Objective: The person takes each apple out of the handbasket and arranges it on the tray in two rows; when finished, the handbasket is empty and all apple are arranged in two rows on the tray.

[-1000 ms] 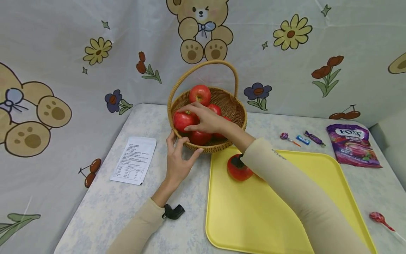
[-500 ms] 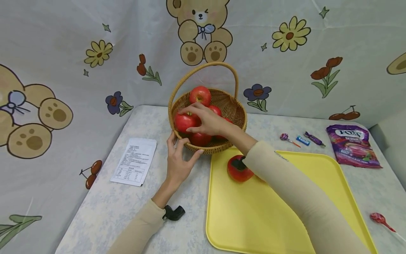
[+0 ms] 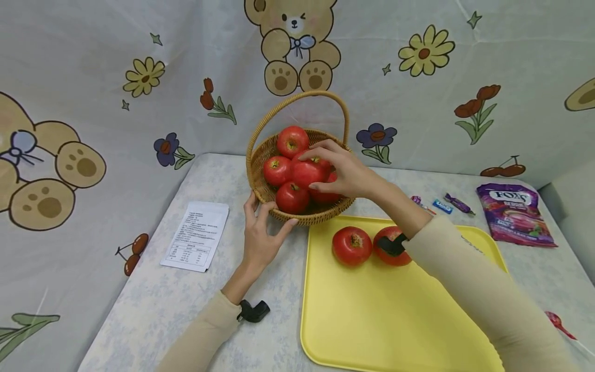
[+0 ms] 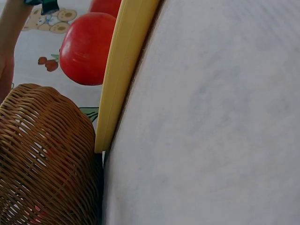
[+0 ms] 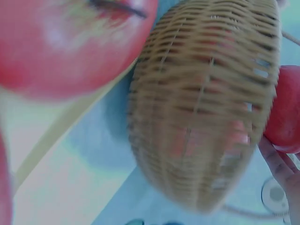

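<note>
A wicker basket (image 3: 350, 199) with a tall handle stands at the table's middle back, holding several red apples (image 3: 292, 198). My left hand (image 3: 262, 237) grips its near left side, fingers bent at the rim and thumb against the weave. Over the basket's right half my right hand (image 3: 348, 173) holds a red apple (image 3: 308, 173) between thumb and fingers. In the right wrist view that apple (image 5: 287, 110) shows beyond the basket wall (image 5: 201, 103). The left hand is outside the left wrist view, where the basket's weave (image 4: 47, 154) fills the lower left.
A yellow tray (image 3: 353, 320) lies in front of the basket, with two apples (image 3: 351, 246) near its back edge. To the right are a purple candy bag (image 3: 515, 214), small wrapped candies (image 3: 459, 203) and a lollipop (image 3: 555, 320). A white packet (image 3: 195, 236) lies left.
My right hand has moved rightward from the basket's left side, with an apple in its fingers. The second tray apple now shows beside the wrist. The left hand has stayed at the basket.
</note>
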The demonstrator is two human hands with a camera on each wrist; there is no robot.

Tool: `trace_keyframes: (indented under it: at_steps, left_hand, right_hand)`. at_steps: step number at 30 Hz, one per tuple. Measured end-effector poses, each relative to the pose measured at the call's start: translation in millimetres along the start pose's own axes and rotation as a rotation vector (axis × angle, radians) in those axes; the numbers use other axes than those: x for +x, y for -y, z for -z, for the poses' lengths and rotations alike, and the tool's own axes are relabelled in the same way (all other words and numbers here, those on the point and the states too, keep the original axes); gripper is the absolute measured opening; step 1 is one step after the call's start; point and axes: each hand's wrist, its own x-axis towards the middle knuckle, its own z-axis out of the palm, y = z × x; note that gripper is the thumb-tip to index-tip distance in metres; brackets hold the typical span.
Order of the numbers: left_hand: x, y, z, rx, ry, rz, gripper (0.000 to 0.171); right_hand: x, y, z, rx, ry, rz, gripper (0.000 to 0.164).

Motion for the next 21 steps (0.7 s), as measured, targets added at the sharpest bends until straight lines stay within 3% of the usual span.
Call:
trace_keyframes:
  at_steps: [10, 21]
  left_hand:
    - [-0.4, -1.8, -1.1, -0.001, -0.012, -0.005, 0.050]
    - [0.1, -1.0, -2.0, -0.009, -0.021, -0.023, 0.048]
  right_hand:
    - [-69.8, -4.6, 41.1, -0.102, -0.072, -0.009, 0.056]
    - [-155.7, -21.7, 53.6, -0.219, -0.078, -0.189, 0.062]
